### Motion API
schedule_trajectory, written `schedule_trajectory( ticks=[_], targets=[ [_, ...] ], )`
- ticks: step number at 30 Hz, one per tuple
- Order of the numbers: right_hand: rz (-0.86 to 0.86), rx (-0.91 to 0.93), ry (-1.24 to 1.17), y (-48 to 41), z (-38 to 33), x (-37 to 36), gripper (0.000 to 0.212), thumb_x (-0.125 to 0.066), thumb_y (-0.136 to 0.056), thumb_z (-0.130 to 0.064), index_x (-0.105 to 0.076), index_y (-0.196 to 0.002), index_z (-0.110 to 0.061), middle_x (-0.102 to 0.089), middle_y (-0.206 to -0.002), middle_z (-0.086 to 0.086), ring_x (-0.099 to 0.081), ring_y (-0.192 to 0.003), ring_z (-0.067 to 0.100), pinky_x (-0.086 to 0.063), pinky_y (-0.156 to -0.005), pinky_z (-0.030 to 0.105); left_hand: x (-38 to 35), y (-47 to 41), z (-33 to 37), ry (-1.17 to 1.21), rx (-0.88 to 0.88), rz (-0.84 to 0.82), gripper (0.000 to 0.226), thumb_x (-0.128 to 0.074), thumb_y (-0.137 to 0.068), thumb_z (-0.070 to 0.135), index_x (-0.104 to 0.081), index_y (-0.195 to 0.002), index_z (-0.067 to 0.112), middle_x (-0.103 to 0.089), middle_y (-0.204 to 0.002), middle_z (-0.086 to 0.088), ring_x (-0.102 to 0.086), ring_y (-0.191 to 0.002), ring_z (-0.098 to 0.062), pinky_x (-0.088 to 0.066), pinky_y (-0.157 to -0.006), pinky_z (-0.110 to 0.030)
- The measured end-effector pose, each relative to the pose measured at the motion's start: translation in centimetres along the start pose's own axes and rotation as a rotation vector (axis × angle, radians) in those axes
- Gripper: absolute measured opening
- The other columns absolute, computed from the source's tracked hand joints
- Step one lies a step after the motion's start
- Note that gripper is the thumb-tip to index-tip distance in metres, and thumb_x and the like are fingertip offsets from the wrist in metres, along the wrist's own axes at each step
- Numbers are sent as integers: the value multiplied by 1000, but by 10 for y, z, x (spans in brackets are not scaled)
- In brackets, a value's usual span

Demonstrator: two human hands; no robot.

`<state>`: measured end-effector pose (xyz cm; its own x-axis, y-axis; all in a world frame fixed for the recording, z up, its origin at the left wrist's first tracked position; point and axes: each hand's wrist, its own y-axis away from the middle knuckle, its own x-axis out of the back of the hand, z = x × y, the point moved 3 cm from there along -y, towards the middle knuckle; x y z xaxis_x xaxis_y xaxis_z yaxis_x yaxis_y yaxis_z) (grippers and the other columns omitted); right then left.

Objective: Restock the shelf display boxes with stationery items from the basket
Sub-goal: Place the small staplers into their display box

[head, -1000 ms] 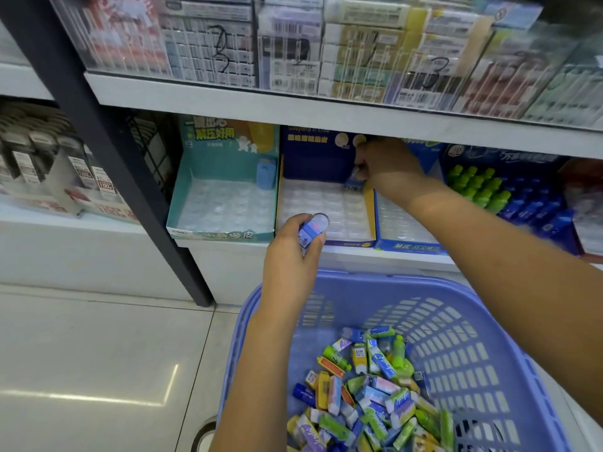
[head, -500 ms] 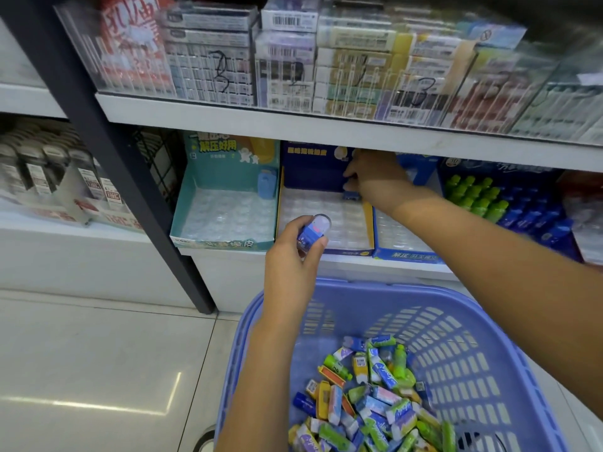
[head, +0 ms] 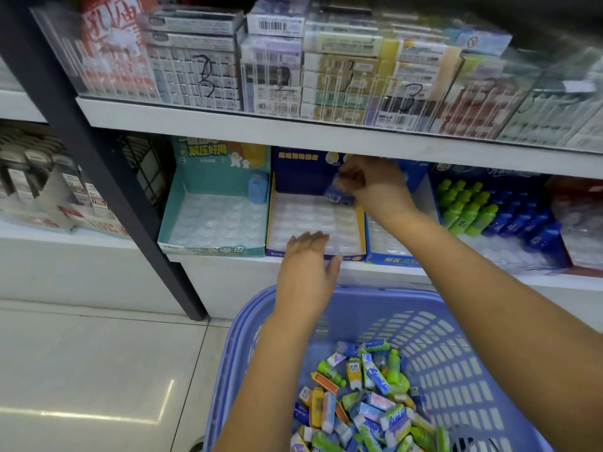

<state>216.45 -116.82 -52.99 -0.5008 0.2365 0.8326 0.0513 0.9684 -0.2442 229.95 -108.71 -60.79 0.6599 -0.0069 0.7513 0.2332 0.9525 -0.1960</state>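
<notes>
Right hand [head: 375, 190], just above the middle of the frame, reaches under the upper shelf [head: 228, 125] and pinches a small blue eraser [head: 339, 192] between its fingertips, over the back row of the navy display box [head: 303, 174]. Left hand [head: 306, 259] sits lower, at the front rim of that same box, its back turned up and the fingers bent forward over the clear tray; I cannot tell whether it has anything in its palm. Left of it stands a teal display box [head: 212, 249] with one pale blue piece [head: 257, 190] in its far right corner. At lower right, the blue basket [head: 391, 293] holds a heap of mixed stationery items [head: 368, 409]
</notes>
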Motion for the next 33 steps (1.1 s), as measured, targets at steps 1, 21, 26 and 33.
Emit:
schedule_trajectory(
  ticks=[1, 21, 26, 33],
  targets=[
    [-20, 41, 58, -6, 3, -7, 24, -59, -90, -17, -64, -112, -10, -67, -113, 6, -61, -102, 20, -37, -78, 16, -3, 1, -1, -60, -24, -34, 48, -47, -97, 33, -43, -140, 13, -40, -148, -3, -30, -139, -18, -10, -116, -27],
    [-267, 75, 269, -4, -12, -19, 38, -55, -92, -21, -53, -129, -10, -47, -135, 13, -45, -123, 27, -37, -97, 29, -3, 19, -1, 69, -111, 41, 39, -50, -96, 19, -52, -134, 11, -45, -145, -3, -32, -140, -16, -15, -113, -20],
    [-105, 64, -34, 108, 20, -12, 12, -64, -86, -24, -64, -87, -12, -61, -77, 2, -57, -74, 20, -43, -68, 30, -29, 60, -3, 237, -88, 238, 24, -47, -93, 22, -64, -108, 15, -62, -106, 1, -57, -99, -14, -46, -85, -26],
    [-691, -425, 219, 210, 138, -84, 22, -63, -85, -22, -69, -103, -10, -70, -107, 10, -63, -103, 24, -48, -85, 29, -145, 105, -48, 130, 387, -498, 27, -52, -90, 10, -62, -115, 4, -66, -115, -16, -61, -108, -29, -44, -86, -31]
  ],
)
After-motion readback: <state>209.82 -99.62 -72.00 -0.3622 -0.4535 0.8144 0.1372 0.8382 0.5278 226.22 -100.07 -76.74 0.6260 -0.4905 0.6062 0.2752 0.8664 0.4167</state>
